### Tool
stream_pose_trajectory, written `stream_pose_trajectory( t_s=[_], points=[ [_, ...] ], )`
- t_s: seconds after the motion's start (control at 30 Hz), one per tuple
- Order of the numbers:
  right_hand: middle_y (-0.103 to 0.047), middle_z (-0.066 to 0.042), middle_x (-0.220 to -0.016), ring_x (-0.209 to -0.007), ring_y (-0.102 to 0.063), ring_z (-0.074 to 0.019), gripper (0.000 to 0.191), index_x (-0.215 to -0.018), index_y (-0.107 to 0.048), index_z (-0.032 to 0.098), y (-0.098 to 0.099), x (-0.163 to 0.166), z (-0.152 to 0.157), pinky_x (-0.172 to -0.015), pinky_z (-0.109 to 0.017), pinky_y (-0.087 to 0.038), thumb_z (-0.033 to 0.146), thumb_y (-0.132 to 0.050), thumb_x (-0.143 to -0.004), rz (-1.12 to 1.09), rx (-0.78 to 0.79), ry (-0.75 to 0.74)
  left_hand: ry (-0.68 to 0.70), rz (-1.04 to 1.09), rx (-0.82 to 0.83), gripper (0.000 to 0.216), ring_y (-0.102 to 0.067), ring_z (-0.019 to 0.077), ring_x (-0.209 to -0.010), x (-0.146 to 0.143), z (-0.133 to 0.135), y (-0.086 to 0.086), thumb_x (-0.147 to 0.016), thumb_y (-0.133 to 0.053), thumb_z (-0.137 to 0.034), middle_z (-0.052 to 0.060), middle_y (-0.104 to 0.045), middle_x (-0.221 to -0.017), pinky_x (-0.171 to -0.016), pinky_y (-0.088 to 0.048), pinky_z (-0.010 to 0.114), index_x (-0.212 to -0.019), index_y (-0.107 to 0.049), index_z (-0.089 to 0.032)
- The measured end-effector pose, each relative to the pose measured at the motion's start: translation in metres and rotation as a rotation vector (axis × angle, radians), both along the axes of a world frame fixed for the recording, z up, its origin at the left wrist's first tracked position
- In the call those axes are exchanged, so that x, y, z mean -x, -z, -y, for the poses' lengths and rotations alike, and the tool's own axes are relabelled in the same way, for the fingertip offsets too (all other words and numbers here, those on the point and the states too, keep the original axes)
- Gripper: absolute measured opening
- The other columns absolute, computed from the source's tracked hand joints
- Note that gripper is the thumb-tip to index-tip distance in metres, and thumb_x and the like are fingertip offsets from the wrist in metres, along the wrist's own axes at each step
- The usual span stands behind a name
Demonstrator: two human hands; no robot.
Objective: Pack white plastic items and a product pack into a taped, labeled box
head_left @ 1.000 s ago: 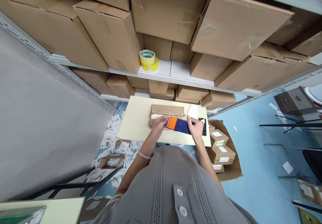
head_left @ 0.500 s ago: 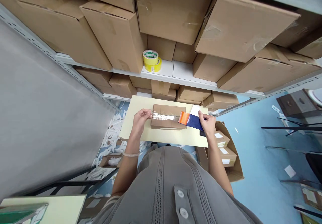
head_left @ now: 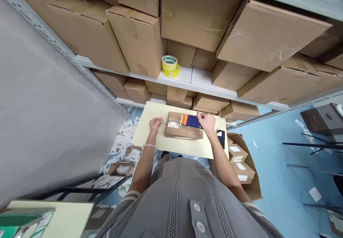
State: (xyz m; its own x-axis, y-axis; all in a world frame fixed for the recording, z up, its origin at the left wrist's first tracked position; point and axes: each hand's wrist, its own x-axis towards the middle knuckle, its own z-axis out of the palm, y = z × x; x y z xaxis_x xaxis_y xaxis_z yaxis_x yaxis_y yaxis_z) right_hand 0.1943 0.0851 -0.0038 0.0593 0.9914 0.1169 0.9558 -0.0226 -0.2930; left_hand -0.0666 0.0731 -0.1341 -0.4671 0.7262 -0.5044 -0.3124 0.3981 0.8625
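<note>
A small cardboard box [head_left: 183, 131] lies on the pale yellow table [head_left: 150, 138]. My right hand [head_left: 207, 121] grips a blue and orange tape dispenser [head_left: 190, 120] held on top of the box. Clear tape runs from the dispenser across the box's left part. My left hand [head_left: 155, 123] is closed at the box's left end, fingers pinched where the tape ends. A black phone [head_left: 221, 138] lies on the table just right of my right wrist.
Metal shelves stacked with cardboard boxes rise behind the table; two yellow tape rolls [head_left: 169, 66] sit on the shelf. An open carton of small labelled boxes [head_left: 241, 165] stands on the blue floor at right. White paper strips [head_left: 122, 138] litter the floor at left.
The dispenser was drawn right while my left hand pulled the tape to the box's left end; now my right hand has brought the dispenser back onto the box top.
</note>
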Motion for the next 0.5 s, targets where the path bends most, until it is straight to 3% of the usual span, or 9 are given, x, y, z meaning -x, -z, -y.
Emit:
stream_pose_trajectory(
  t_s=[0.33, 0.5],
  points=[
    [-0.068, -0.012, -0.064, -0.064, -0.059, -0.0206, 0.062, -0.062, -0.072, 0.018, 0.015, -0.002, -0.004, -0.059, -0.029, -0.026, 0.054, -0.035, -0.097, 0.121, 0.039, 0.023, 0.008, -0.043, 0.07, 0.018, -0.065, 0.0193, -0.079, -0.024, -0.006, 0.039, -0.064, -0.076, -0.03, 0.007, -0.071, -0.076, -0.071, -0.048, 0.031, -0.07, -0.063, -0.018],
    [-0.068, -0.012, -0.064, -0.064, -0.058, -0.0204, 0.062, -0.062, -0.072, 0.018, 0.018, -0.005, -0.005, -0.059, -0.029, -0.026, 0.053, -0.035, -0.097, 0.124, 0.037, 0.043, 0.062, -0.065, 0.101, 0.013, -0.065, 0.0214, -0.084, -0.025, 0.008, 0.054, -0.065, -0.072, -0.026, 0.007, -0.071, -0.079, -0.072, -0.049, 0.031, -0.072, -0.065, -0.019]
  ],
)
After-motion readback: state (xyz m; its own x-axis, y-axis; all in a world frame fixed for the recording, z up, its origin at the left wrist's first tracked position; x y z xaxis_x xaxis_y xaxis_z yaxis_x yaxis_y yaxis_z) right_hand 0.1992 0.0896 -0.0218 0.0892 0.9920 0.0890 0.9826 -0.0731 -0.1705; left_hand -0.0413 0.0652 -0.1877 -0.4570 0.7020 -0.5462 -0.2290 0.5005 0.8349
